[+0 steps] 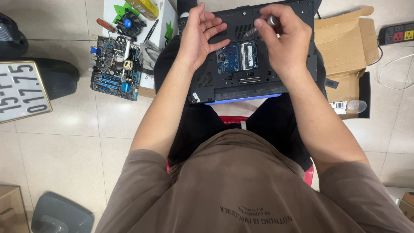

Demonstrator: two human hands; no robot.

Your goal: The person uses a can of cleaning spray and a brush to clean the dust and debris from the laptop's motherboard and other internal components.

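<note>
Two bare hands work over an upturned black laptop point(254, 73) that lies across the seated person's lap, in the upper middle of the frame. An access panel is off, so a blue circuit board with a memory module point(238, 57) shows in the opening. The left hand point(202, 36) sits at the laptop's left part, released, palm turned up and fingers loosely curled, its fingertips just beside the exposed board and grasping nothing. The right hand point(282, 36) is clenched around a silver screwdriver point(258, 28), whose ridged shaft slants down toward the left, the tip near the upper edge of the open bay; whether it touches a screw, I cannot tell. A blue strip shows along the laptop's near edge, above the person's black trousers and the rim of a red stool point(233, 119). On the tiled floor at upper left lies a bare desktop motherboard point(115, 69) with blue slots, and above it a round cooler fan point(128, 23) rests on a white box beside a red-handled screwdriver point(105, 25). A pale number plate point(21, 90) leans at the far left edge. At upper right an opened cardboard box point(345, 47) lies on the floor, with a power strip point(396, 33) in the corner beyond it.
</note>
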